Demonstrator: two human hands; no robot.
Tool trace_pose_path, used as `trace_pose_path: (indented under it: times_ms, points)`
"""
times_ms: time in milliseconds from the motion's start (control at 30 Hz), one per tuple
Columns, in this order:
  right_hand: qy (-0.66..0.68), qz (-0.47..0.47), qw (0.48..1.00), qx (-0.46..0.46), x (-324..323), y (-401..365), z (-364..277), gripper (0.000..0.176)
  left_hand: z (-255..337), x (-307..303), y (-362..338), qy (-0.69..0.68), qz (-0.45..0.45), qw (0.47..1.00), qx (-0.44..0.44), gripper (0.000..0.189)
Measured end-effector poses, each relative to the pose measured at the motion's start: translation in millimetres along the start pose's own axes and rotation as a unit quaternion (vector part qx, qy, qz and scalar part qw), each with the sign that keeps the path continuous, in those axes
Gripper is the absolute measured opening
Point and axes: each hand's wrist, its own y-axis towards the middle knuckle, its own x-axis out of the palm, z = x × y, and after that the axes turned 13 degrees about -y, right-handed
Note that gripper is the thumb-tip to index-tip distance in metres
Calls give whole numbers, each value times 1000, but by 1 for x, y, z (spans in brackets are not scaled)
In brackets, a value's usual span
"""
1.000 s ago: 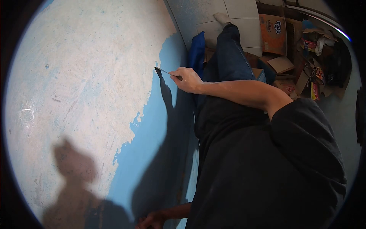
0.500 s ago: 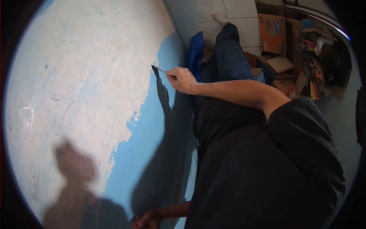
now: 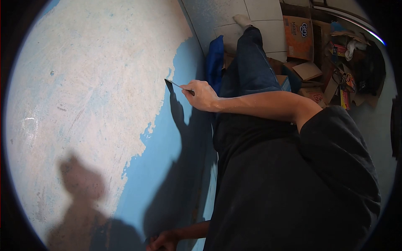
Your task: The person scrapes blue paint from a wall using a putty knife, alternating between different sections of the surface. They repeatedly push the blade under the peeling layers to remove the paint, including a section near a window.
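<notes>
My right hand (image 3: 201, 95) is closed around a paint scraper (image 3: 175, 84), its thin blade pointing left. The blade's edge meets, or nearly meets, the wall (image 3: 92, 83) where pale scraped plaster borders blue paint (image 3: 153, 171). The dark end of the scraper's handle shows at my fingers. Low in the view, close to the wall, my left hand (image 3: 164, 241) has its fingers curled. A small dark shape shows beside those fingers, but I cannot make out what it is. Shadows of my head and arm fall across the wall.
An orange carton (image 3: 298, 37) stands on the tiled floor (image 3: 261, 10) at the upper right. Beside it lie opened cardboard boxes (image 3: 307, 71) and a white crumpled item (image 3: 355, 48). Blue cloth (image 3: 215, 60) lies between the wall and my jeans-clad leg (image 3: 255, 62).
My right hand and the scraper have moved a little down the view, toward me, along the border of the blue paint. The left hand stays almost where it was.
</notes>
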Motion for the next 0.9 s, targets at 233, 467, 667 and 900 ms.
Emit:
trace_pose_path:
  times_ms: [233,467,667,900]
  points:
    - [1,6,1000,9,0,5,-2,24,-15,-4,-7,-8,-11,1000,22,57]
    - [2,-2,1000,30,-7,7,-10,25,-4,-2,-1,-16,-13,1000,-4,56]
    - [2,2,1000,16,-5,4,-10,26,-1,-3,2,-20,-25,999,5,55]
    - [-8,5,1000,3,-1,10,-2,27,0,-1,0,-7,1,1000,-9,53]
